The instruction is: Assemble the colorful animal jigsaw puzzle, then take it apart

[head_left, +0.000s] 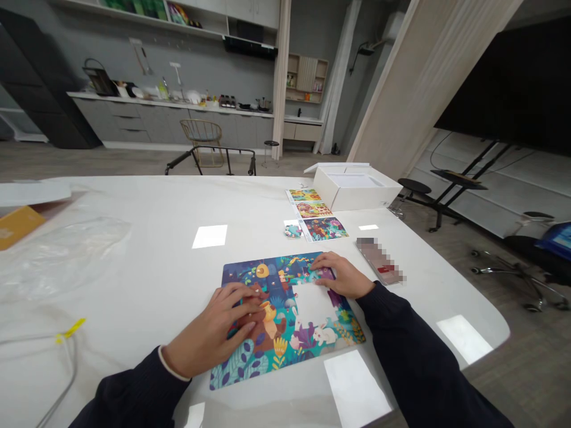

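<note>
A colourful jigsaw puzzle [279, 345] with forest animals lies flat on the white table, most of its picture joined. A white gap shows in its right half, where pieces are absent. My left hand [223, 324] rests palm down on the puzzle's left part, fingers spread over the brown bear. At the upper right, my right hand [341, 274] touches the puzzle beside the gap, thumb and fingers apart over a purple area. Whether a loose piece lies under those fingertips is hidden. Beyond the puzzle sit a few loose puzzle pieces [293, 230], apart from both hands.
Printed picture cards [325, 228] lie near an open white box [357, 189] at the back right. A phone [379, 261] is right of the puzzle. Clear plastic wrap [66, 255], an orange box [20, 226] and a cable [74, 362] occupy the left side.
</note>
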A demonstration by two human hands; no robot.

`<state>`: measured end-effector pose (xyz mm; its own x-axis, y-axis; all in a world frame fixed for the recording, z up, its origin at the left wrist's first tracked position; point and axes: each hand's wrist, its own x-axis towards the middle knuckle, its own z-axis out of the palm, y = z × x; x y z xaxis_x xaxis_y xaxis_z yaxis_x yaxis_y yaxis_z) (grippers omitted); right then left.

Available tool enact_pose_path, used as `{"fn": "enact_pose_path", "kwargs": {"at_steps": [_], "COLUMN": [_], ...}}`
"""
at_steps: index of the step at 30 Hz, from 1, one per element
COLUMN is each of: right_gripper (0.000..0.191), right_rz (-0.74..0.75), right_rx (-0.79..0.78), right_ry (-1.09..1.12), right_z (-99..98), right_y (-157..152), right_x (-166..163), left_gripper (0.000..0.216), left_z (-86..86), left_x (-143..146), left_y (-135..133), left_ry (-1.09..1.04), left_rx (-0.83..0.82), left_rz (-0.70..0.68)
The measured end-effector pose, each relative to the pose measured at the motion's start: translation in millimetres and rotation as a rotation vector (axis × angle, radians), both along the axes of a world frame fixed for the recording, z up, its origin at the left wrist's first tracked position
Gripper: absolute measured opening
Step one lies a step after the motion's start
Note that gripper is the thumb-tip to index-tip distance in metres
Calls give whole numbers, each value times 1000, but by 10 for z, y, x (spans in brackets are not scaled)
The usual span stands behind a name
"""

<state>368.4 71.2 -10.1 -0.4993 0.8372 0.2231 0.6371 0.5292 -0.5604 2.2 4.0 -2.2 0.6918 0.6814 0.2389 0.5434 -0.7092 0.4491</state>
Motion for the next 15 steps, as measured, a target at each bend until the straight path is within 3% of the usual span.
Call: {"fn": "enact_pose_path", "kwargs": {"at_steps": [5, 10, 15], "right_gripper": [30, 29, 32], "right_rz": [-11, 19, 158], "right_rx": [-2, -12, -99], "right_ry": [15, 75, 47], "right_z": [-9, 211, 358], "right_y": [16, -103, -322], "right_x": [11, -17, -185], "left_gripper": [33, 32, 31], "left_z": [8, 8, 12], "left_x": [0, 2, 12], "left_y": [-11, -10, -13], "left_ry": [-5, -25, -12], "left_rx": [9, 20, 15], "left_rz": [-7, 1, -5]}}
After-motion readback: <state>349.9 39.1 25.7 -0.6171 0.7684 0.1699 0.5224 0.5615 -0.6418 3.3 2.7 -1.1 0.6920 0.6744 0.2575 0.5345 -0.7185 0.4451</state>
